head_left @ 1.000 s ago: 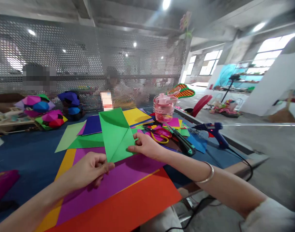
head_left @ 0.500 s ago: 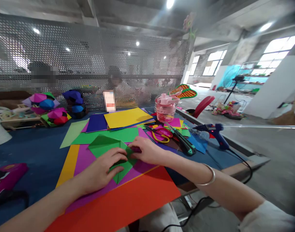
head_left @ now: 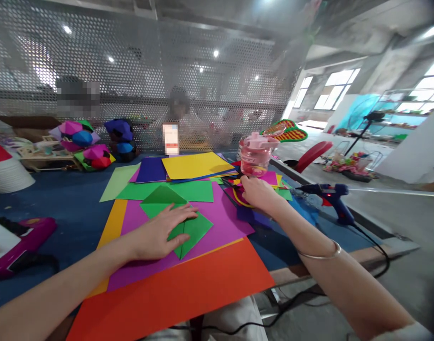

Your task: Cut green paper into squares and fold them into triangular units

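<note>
Folded green paper [head_left: 199, 226] | flat beneath left hand's fingers [head_left: 181, 213], touching

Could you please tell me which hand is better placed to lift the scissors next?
Probably the right hand: it is at the scissors, while the left hand rests on the folded green paper.

The right arm [head_left: 362, 291] has a slim silvery bangle [head_left: 323, 257] and whitish sleeve [head_left: 411, 332]; the legwear [head_left: 234, 322] looks pale.

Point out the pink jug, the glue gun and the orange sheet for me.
Pink jug [head_left: 254, 156]: head view, on its clear body.
Glue gun [head_left: 339, 201]: head view, on its blue handle.
Orange sheet [head_left: 174, 298]: head view, on its middle.
</note>
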`<action>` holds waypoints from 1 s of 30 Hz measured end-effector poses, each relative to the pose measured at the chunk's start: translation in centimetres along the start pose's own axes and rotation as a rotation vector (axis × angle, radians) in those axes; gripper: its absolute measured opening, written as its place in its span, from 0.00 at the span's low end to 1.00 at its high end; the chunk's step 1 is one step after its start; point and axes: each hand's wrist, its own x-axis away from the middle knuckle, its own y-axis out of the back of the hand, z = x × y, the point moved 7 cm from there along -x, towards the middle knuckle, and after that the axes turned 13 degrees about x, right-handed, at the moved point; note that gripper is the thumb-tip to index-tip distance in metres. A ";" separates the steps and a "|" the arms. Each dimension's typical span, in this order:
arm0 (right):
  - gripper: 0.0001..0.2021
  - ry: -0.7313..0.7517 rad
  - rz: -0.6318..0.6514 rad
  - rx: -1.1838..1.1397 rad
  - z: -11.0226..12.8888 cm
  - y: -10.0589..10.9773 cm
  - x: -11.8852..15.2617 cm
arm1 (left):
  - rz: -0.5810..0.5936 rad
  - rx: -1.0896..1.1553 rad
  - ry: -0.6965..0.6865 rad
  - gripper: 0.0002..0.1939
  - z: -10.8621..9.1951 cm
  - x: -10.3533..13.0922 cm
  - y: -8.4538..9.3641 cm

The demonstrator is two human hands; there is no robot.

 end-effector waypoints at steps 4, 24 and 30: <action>0.17 0.042 0.000 0.010 0.4 0.2 0.1 | 0.006 -0.045 0.011 0.29 0.3 -0.1 0.1; 0.14 0.316 -0.182 -0.853 5.4 4.0 3.3 | -0.027 0.026 -0.050 0.27 -0.1 -0.2 0.5; 0.24 0.631 0.042 -1.250 12.9 4.4 7.6 | -0.014 -0.012 -0.061 0.28 0.7 -0.4 0.0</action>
